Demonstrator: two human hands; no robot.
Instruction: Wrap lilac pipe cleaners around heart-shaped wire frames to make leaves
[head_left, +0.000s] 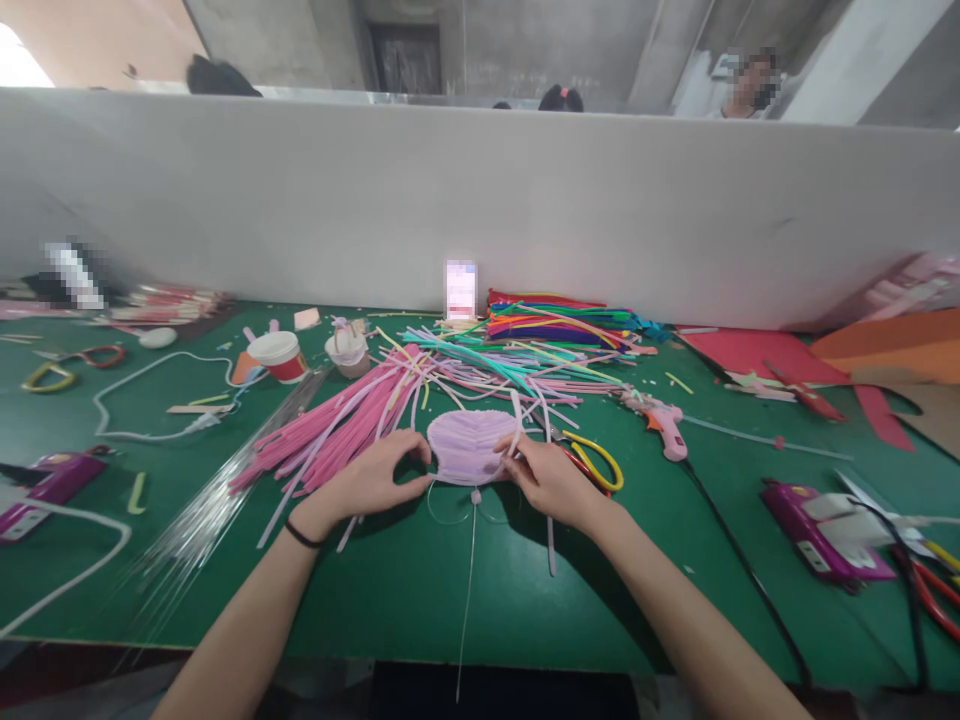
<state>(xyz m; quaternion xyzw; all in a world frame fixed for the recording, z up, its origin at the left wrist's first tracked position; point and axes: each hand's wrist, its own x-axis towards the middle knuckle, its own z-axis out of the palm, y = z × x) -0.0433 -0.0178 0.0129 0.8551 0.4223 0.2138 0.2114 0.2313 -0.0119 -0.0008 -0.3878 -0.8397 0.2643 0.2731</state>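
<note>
A lilac panel of rows of pipe cleaners [471, 440] is held up above the table between my two hands. My left hand [386, 470] pinches its lower left edge between thumb and fingers. At the right edge, my right hand [541, 472] has its fingers closed on the panel, where a loose lilac pipe cleaner end [517, 415] stands up. Below the panel hang thin wire loops [448, 520] and a straight wire stem [468, 590] with a small lilac knob at its top. Part of the right edge is hidden by my fingers.
Pink pipe cleaners [330, 425] and a bundle of thin wires [225, 500] lie left. Coloured pipe cleaners [562, 325] and a lit phone [461, 290] are behind. Right are scissors [600, 460], a pink glue gun [666, 430] and a purple power strip [825, 540]. Cups [277, 355] stand back left.
</note>
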